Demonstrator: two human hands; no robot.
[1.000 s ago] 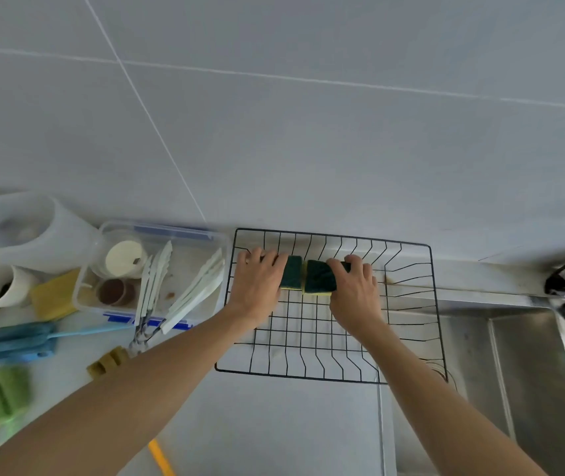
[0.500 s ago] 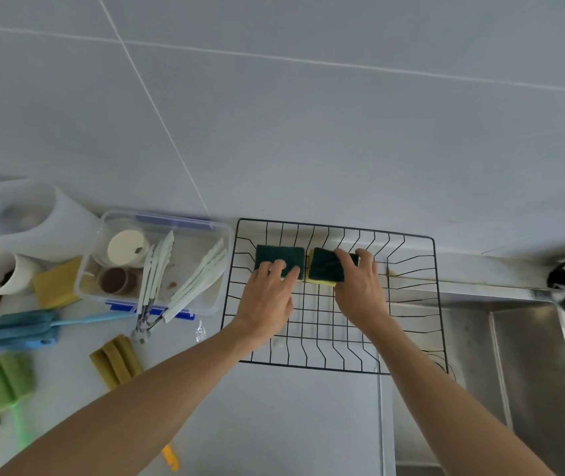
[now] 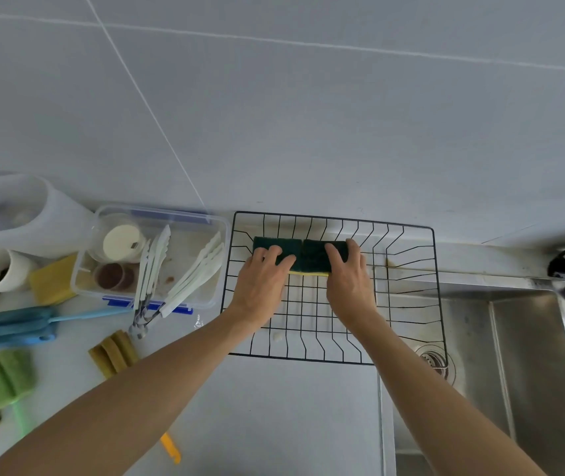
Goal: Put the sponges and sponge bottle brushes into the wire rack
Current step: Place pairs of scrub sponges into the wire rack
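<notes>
Pressing down at the back of the wire rack [image 3: 408, 304], both hands sit flat on two green-topped sponges laid side by side and touching: left hand [image 3: 262, 281] on the left sponge [image 3: 267, 242], right hand [image 3: 349, 281] on the right sponge [image 3: 312, 255]. Fingers are spread on top, not pinching anything. Blue bottle brushes [image 3: 23, 322] and more sponges lie on the desk [image 3: 274, 424] off to the left.

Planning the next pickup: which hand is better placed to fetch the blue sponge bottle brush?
Left hand: the blue sponge bottle brush lies on the counter to its left, while the right hand is farther away.
</notes>
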